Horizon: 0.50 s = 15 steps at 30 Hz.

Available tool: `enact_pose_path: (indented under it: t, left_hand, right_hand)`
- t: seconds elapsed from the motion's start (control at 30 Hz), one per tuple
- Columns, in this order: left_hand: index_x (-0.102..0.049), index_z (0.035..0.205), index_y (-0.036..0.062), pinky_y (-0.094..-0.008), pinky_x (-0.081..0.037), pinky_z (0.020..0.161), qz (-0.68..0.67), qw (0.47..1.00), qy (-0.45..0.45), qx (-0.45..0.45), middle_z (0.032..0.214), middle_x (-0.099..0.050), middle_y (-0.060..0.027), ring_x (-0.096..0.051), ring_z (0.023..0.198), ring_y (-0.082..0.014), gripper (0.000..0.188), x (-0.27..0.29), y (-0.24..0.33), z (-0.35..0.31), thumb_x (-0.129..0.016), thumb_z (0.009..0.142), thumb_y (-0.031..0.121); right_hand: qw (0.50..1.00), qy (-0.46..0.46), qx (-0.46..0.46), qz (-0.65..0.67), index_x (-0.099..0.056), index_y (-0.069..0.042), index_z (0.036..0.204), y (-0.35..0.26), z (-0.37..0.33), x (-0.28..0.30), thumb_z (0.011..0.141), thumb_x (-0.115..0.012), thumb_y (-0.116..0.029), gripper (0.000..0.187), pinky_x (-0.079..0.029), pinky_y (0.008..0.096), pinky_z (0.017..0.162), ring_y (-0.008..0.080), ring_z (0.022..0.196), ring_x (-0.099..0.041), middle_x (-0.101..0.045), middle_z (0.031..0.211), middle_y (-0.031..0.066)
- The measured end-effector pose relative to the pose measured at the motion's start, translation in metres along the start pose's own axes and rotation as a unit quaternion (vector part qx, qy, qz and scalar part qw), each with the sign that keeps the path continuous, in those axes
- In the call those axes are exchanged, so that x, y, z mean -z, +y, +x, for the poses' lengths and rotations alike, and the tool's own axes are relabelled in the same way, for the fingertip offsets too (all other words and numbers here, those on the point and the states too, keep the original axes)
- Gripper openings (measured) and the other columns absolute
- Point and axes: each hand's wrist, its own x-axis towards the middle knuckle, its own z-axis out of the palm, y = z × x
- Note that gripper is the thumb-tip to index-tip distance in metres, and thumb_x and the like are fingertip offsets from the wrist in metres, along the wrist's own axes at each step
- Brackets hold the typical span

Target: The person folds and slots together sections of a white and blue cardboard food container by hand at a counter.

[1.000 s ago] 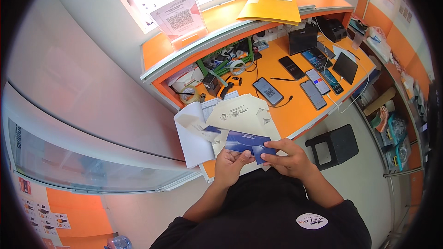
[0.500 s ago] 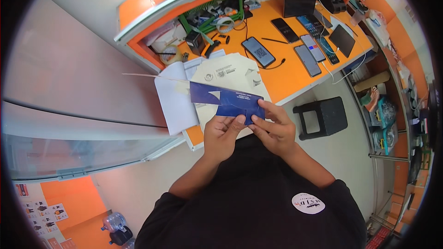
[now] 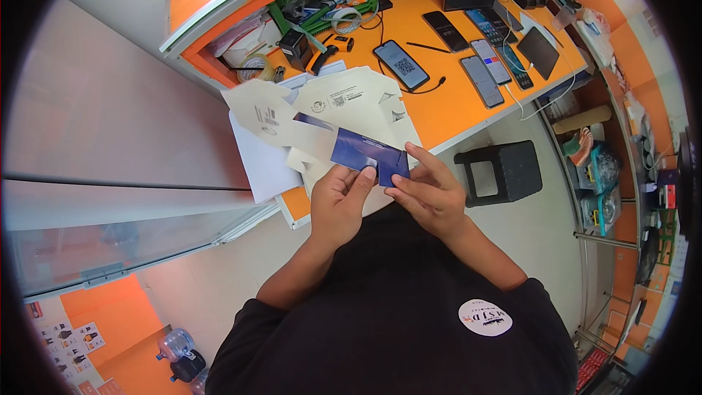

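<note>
In front of my chest, both hands hold a die-cut cardboard sheet (image 3: 358, 148) with folded flaps. Its near part is dark blue, and a cream part stretches away to the left. My left hand (image 3: 338, 208) is closed on the blue part's near edge, thumb on top. My right hand (image 3: 435, 194) pinches the right end between thumb and fingers. Beneath and beyond lies a pile of similar cream die-cut sheets (image 3: 358, 99), on the table's front left. White papers (image 3: 256, 168) stick out on the left of that pile.
On the orange table (image 3: 468, 121) are a phone with a code on its screen (image 3: 402, 66), several other phones, a black-and-orange handheld scanner (image 3: 333, 51) and a green basket (image 3: 292, 25). A black stool (image 3: 519, 168) stands right, before shelves (image 3: 614, 234). A grey cabinet (image 3: 124, 102) borders the left.
The sheet has turned from nearly edge-on, so its cream part now faces up on the left. Both hands have shifted slightly left and keep hold of it. The head view has shifted slightly.
</note>
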Motion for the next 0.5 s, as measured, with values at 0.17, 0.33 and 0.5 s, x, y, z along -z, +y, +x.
enact_pose_path:
  t: [0.17, 0.33, 0.5]
  left_hand:
    - [-0.064, 0.114, -0.0038, -0.0232, -0.05, 0.08, 0.06, 0.998, -0.009, 0.007, 0.1, -0.073, -0.0079, -0.066, 0.09, -0.0092, 0.021, 0.004, -0.005, 0.0, -0.059, 0.102, 0.013]
    - [-0.066, 0.112, -0.0023, -0.0252, -0.051, 0.079, 0.089, 0.996, -0.025, -0.001, 0.098, -0.074, -0.008, -0.066, 0.087, -0.0084, 0.023, 0.005, -0.005, -0.001, -0.058, 0.103, 0.017]
    - [-0.052, 0.137, -0.0039, -0.0344, -0.047, 0.099, 0.116, 0.972, -0.193, 0.07, 0.128, -0.064, -0.0157, -0.061, 0.115, -0.0204, 0.038, 0.026, -0.007, 0.011, -0.056, 0.102, 0.013]
  right_hand:
    - [0.999, 0.008, -0.024, 0.021, -0.078, -0.001, 0.096, 0.004, -0.001, -0.011, 0.076, -0.086, -0.009, 0.023, -0.059, 0.0267, 0.066, 0.0178, 0.078, -0.069, -0.058, 0.135, 0.0209]
    - [0.986, 0.004, -0.123, 0.11, -0.07, -0.004, 0.119, 0.01, 0.003, -0.008, 0.078, -0.086, -0.012, 0.044, -0.056, 0.0249, 0.068, 0.0128, 0.077, -0.064, -0.062, 0.128, 0.0171]
    - [0.901, -0.113, -0.293, 0.299, -0.05, -0.007, 0.146, 0.058, -0.011, -0.015, 0.086, -0.08, -0.015, 0.067, -0.05, 0.0233, 0.067, 0.0058, 0.076, -0.055, -0.062, 0.114, 0.006]
